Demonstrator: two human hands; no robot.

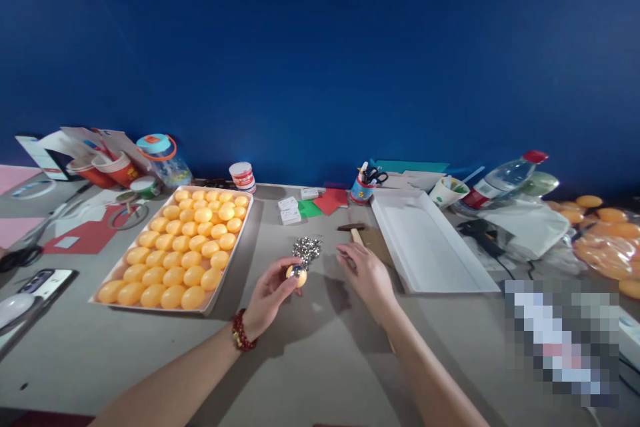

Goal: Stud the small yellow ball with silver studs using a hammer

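Note:
My left hand (266,299) is closed around an orange table tennis ball (301,277), gripped between thumb and fingers. A small shiny metal piece is on the ball's upper side, partly covered by my thumb. Just beyond lies a heap of small silver metal pieces (307,249), too small to name. My right hand (367,277) is over the handle of a hammer (356,236), its fingers loosely bent and apart, pointing left. Nothing shows in its fingers. The hammer's dark head (351,227) points away from me, and most of the handle is hidden under my hand and forearm.
Left stands a shallow box (209,307) with rows of orange balls. A white tray (430,247) lies right. Behind are small white boxes (289,210), red paper (332,201) and a pen cup (361,191). Farther right are a bottle (507,180) and bagged balls (607,247).

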